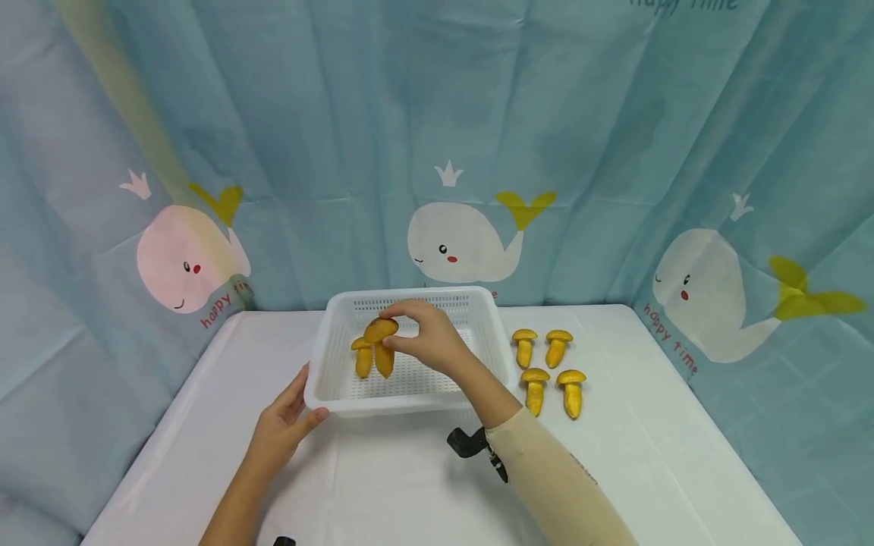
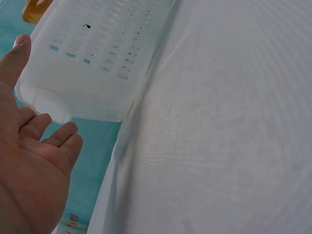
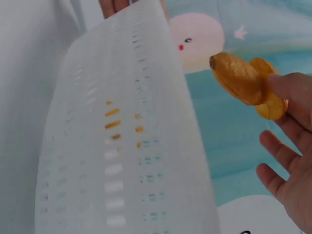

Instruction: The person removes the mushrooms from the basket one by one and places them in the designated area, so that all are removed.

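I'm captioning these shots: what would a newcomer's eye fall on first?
Probably the yellow mushroom-shaped piece pinched in the bare right hand over the white perforated plastic basket. Four yellow mushroom-shaped pieces on the white tablecloth, to the basket's right, may draw attention next. Behind, the light blue curtain shows cartoon whales.

The basket (image 1: 410, 406) stood toward the back of the table (image 1: 382, 478), with the curtain (image 1: 328, 152) behind it. One mushroom (image 1: 364, 362) lay in the basket's left half; just right of it, the held mushroom (image 1: 385, 361) hung above the basket floor, between thumb and fingers of the right hand (image 1: 432, 337), whose forearm crossed the front right corner. The left hand (image 1: 280, 432) was at the front left corner. Right of the basket, four loose mushrooms (image 1: 572, 396) lay on the table, two behind and two before.
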Tool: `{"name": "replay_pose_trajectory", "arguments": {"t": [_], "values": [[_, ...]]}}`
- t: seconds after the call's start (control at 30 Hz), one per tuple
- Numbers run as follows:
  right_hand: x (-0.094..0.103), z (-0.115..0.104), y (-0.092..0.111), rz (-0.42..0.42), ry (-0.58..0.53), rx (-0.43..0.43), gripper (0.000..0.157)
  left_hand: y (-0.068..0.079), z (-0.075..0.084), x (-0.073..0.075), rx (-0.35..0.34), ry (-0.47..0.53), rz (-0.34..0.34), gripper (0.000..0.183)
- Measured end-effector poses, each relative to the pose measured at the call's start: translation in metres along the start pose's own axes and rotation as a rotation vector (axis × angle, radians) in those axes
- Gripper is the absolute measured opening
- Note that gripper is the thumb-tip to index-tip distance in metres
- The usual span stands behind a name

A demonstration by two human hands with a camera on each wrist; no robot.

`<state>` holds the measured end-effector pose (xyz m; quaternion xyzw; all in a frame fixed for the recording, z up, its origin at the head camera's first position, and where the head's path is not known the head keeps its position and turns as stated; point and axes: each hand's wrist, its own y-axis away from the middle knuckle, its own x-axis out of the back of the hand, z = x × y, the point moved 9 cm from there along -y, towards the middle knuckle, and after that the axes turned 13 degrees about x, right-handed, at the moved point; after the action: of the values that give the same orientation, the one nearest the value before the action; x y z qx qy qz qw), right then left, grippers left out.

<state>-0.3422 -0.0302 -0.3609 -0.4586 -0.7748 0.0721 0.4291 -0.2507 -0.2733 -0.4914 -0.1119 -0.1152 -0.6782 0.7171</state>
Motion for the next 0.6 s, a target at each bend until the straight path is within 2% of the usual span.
{"name": "replay_pose_trajectory", "arguments": {"t": [0.17,0.3,0.6], "values": [[0.023,-0.001,0.018,0.085,-0.021,-0.006,0.036,0.0,-0.001,-0.001,0.01,-0.009,0.006,0.085],[0.042,-0.001,0.033,0.137,0.004,0.013,0.036,0.0,0.0,-0.001,0.009,-0.004,0.005,0.086],[0.085,0.005,0.081,0.222,0.043,-0.013,0.037,0.001,0.0,0.0,0.014,-0.032,0.013,0.087]]}}
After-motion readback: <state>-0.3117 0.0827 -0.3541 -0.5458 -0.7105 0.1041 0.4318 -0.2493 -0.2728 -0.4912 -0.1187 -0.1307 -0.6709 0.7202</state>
